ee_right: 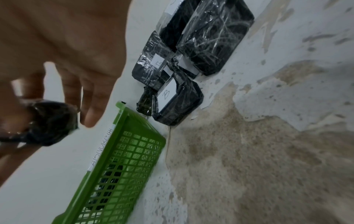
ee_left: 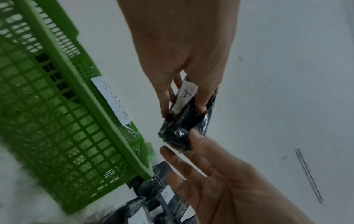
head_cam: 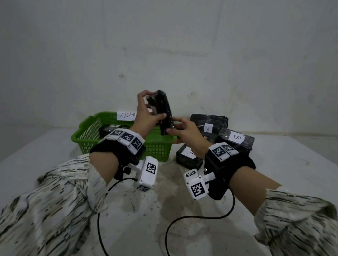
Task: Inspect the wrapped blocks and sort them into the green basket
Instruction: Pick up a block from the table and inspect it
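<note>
I hold a black film-wrapped block (head_cam: 164, 111) upright in the air above the green basket (head_cam: 88, 130). My left hand (head_cam: 151, 106) grips its upper part. In the left wrist view my left fingers (ee_left: 164, 106) pinch beside a white label marked A. My right hand (head_cam: 173, 126) pinches the block's lower end between thumb and fingers. The right wrist view shows that end of the block (ee_right: 55, 125) blurred under my right fingers (ee_right: 90, 115). One wrapped block (head_cam: 108, 130) lies inside the basket.
A paper label (head_cam: 127, 115) sits on the basket's back rim. Right of the basket lie several wrapped blocks marked B (head_cam: 235, 140) (head_cam: 188, 157), with one leaning on the wall (head_cam: 208, 124). Two black cables (head_cam: 166, 237) cross the stained table front.
</note>
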`<state>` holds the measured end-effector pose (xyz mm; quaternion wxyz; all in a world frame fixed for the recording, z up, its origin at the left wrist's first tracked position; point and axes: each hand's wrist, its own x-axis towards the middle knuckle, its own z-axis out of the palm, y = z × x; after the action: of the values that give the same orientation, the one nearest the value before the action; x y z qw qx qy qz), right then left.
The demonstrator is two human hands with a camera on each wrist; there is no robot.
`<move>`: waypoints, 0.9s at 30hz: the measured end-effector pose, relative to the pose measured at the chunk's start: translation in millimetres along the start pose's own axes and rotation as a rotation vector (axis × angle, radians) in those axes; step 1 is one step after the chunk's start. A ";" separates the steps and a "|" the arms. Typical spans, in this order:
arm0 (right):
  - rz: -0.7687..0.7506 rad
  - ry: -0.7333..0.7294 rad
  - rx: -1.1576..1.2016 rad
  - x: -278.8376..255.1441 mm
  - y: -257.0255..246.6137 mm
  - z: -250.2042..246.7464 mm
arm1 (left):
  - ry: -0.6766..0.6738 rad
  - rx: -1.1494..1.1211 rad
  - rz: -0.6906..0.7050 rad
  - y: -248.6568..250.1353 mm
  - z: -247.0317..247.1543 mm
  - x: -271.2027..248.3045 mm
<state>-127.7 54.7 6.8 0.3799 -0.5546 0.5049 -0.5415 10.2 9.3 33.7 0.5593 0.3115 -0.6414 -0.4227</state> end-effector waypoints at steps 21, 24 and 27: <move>-0.060 0.244 -0.105 7.6 15.0 -30.0 | -0.201 -0.233 -0.141 18.3 17.9 -3.5; -0.037 0.234 -0.088 6.5 15.0 -33.7 | -0.149 -0.157 -0.127 14.0 13.7 0.3; -0.010 0.285 -0.057 7.8 13.6 -35.4 | -0.025 -0.106 -0.156 9.2 5.1 8.6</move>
<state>-165.3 48.9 -0.3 0.2858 -0.4853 0.5661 -0.6020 4.3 6.9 45.7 0.5322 0.3252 -0.5989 -0.5023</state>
